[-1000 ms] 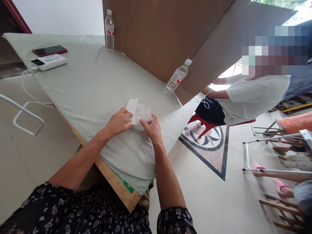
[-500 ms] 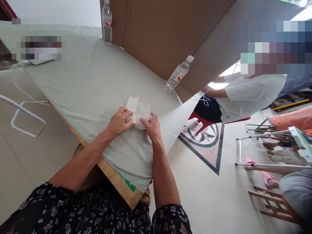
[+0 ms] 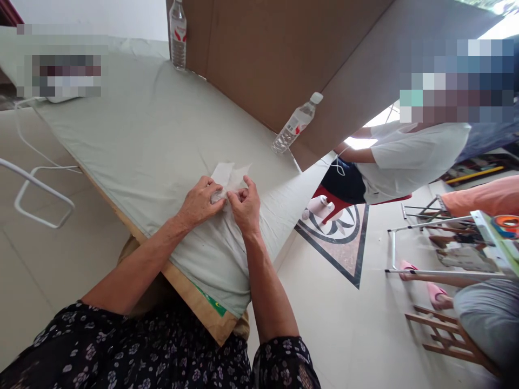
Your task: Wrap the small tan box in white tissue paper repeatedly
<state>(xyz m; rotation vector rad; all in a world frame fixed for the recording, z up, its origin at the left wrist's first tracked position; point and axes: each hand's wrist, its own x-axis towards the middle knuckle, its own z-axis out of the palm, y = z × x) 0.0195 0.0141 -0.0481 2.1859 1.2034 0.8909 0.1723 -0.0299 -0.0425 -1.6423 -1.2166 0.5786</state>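
Note:
A thin white tissue-like paper point(image 3: 239, 175) lies between my two hands near the front corner of the cloth-covered table point(image 3: 133, 129). Its upper left part is a flatter white strip; the rest looks thin and creased. My left hand point(image 3: 203, 200) is curled on the paper's left side, fingers pressed on a crumpled, see-through piece. On the right side, my right hand point(image 3: 245, 202) pinches the paper between thumb and fingers, close to the left fingertips. The paper's lower part is partly hidden by my hands.
One clear bottle point(image 3: 178, 35) stands at the back against a large brown board point(image 3: 251, 59); another bottle point(image 3: 294, 127) is by the board's right end. A blurred-out white object is far left. A person in a white shirt point(image 3: 421, 156) sits beyond; another person's legs are lower right.
My right hand has moved left, closer to my left hand, and its fingers have drawn together. The paper's right part has been folded or gathered inward. The view has shifted slightly.

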